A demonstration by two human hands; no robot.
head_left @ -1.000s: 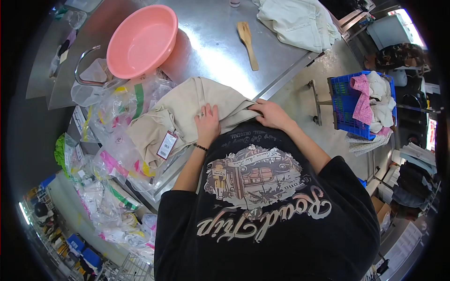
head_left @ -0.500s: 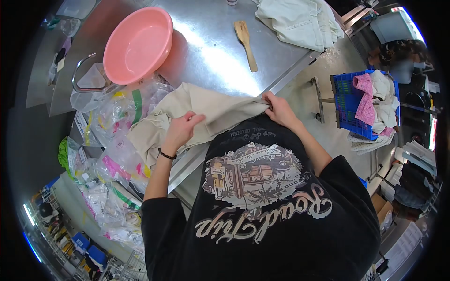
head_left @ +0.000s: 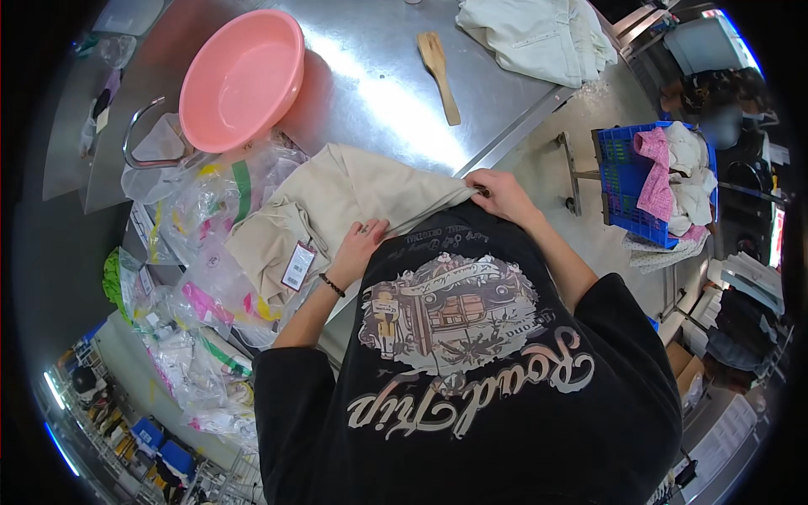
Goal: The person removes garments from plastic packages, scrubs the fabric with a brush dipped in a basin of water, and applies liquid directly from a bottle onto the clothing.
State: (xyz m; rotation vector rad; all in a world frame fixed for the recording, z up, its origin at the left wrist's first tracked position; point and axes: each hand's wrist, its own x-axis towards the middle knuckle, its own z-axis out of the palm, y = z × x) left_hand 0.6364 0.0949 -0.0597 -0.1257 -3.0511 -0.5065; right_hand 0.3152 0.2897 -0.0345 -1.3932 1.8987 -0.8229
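Your garment [head_left: 370, 181] is plain beige | your T-shirt [head_left: 539, 446], black with pale lettering [head_left: 467, 408] and a muted pictorial print [head_left: 450, 311] | basin [head_left: 240, 80], solid pink | crate [head_left: 620, 172], blue | cloth [head_left: 655, 175], pink, perhaps finely checked | bags [head_left: 210, 269], clear, patched pink, yellow and green

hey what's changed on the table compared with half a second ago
The left hand has moved right and closer to the body, to the beige garment's near edge, uncovering the hang tag. The right hand still grips the garment's right end; the pink basin and wooden spatula stayed put.
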